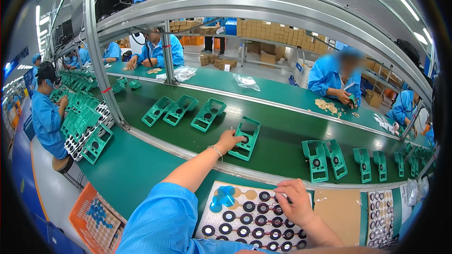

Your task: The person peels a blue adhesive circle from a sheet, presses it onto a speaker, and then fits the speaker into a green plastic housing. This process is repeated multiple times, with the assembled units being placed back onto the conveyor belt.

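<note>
My left hand point(229, 141) reaches over the conveyor and grips the left edge of a green plastic housing point(254, 142) with a round black speaker in it. My right hand point(295, 203) is low over a white foam tray point(216, 213) with rows of small round black speakers point(243, 231) joined to wires. Its thumb and fingers are bent around one of the speakers, partly hidden beneath them. Blue film discs point(225, 196) and bare tan discs lie at the tray's upper left.
More green housings point(207, 114) stand along the dark green belt point(278, 143), left and right. An orange basket point(80, 216) sits at lower left. Brown cardboard point(337, 214) and another speaker tray point(380, 216) lie to the right. Co-workers in blue point(335, 77) sit across and at left. Metal frame bars point(263, 7) cross overhead.
</note>
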Tool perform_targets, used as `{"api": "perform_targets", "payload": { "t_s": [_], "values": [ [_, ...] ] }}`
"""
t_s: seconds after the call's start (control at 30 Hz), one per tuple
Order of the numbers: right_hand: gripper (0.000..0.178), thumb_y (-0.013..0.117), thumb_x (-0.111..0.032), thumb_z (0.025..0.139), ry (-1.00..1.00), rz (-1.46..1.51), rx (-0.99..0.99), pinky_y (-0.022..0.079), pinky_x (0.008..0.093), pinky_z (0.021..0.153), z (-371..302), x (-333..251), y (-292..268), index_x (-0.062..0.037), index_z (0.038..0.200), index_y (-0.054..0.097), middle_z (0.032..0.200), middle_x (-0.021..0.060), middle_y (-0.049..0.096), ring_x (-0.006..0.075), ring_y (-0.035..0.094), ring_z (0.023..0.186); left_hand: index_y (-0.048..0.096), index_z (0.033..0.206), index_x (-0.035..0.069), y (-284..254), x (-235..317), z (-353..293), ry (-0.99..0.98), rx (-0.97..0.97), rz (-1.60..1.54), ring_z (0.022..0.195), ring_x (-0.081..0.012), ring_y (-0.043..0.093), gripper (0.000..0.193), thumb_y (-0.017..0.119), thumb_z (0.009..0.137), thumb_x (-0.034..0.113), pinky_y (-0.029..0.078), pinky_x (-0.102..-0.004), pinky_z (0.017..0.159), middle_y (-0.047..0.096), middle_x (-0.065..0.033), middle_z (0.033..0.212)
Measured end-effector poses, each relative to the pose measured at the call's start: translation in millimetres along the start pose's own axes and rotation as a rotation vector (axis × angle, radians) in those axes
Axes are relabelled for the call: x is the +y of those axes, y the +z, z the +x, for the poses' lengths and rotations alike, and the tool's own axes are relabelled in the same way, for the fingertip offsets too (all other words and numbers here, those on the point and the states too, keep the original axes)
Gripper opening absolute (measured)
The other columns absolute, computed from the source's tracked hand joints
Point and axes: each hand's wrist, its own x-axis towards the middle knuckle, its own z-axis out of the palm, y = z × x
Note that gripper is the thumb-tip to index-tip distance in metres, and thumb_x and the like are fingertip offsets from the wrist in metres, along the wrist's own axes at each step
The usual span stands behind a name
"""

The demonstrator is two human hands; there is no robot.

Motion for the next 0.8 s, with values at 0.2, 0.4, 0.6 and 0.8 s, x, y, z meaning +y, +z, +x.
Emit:
{"api": "perform_targets", "payload": {
  "t_s": [0.2,0.4,0.6,0.8],
  "values": [
    [0.014,0.064,-0.004,0.072,-0.015,-0.072,-0.155,0.042,0.0354,0.075,-4.1,1.1,-3.0,-0.0048,0.086,0.060,0.092,0.0095,0.058,0.0275,0.053,0.084,0.056,0.098,0.000,-19.4,41.1,-54.9,0.292,0.229,0.850,0.092,-0.0335,0.051,0.035,0.067,0.074,0.023,0.043,-0.0400,0.080,0.057,-0.0179,0.093],
    [0.015,0.063,-0.012,0.074,-0.005,-0.083,-0.288,0.040,0.0375,0.076,-3.2,15.8,8.6,-0.0072,0.088,0.060,0.090,0.0072,0.057,0.0266,0.051,0.083,0.059,0.091,0.003,-17.0,76.3,-151.0,0.465,-0.479,0.447,0.083,-0.0272,0.055,0.018,0.063,0.076,0.013,0.046,-0.0369,0.073,0.057,-0.0105,0.085],
    [0.016,0.061,-0.017,0.075,-0.050,-0.114,-0.403,0.042,0.0382,0.077,-14.8,17.1,20.4,-0.0074,0.088,0.062,0.086,0.0089,0.058,0.0280,0.053,0.082,0.059,0.088,0.003,37.1,75.0,-190.7,0.720,-0.497,0.655,0.087,-0.0289,0.050,0.021,0.061,0.071,0.016,0.044,-0.0359,0.077,0.052,-0.0116,0.090],
    [0.014,0.064,-0.012,0.070,0.025,-0.189,-0.471,0.043,0.0376,0.074,-24.6,17.2,16.5,-0.0040,0.081,0.059,0.080,0.0121,0.054,0.0305,0.050,0.080,0.055,0.082,0.002,66.6,68.3,-197.4,0.842,-0.340,0.750,0.087,-0.0233,0.048,0.020,0.060,0.066,0.012,0.044,-0.0314,0.073,0.049,-0.0099,0.088]
  ]
}}
